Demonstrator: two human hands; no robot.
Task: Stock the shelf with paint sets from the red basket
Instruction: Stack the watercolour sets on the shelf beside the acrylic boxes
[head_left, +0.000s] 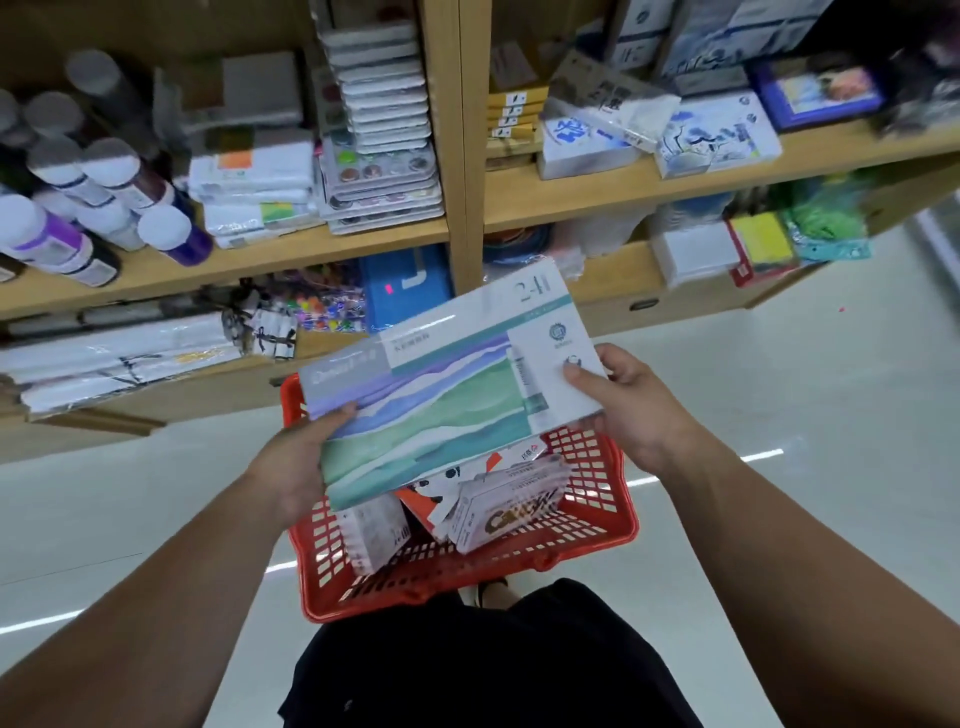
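A large flat paint set box (447, 384), printed with green, blue and purple waves and marked "24", is held tilted above the red basket (608, 525). My left hand (298, 457) grips its lower left edge. My right hand (631, 410) grips its right end, thumb on the white panel. Under the box, the basket on the floor holds several smaller boxes (498, 512). The wooden shelf (597, 200) stands just beyond the basket.
White-capped paint bottles (78, 208) lie at the left of the middle shelf, beside stacked white packs (254, 192) and paint palettes (382, 156). Blue-and-white boxes (717, 135) sit on the right-hand board. The low shelf holds wrapped rolls (119, 358) and a blue box (405, 288). Pale floor lies all around.
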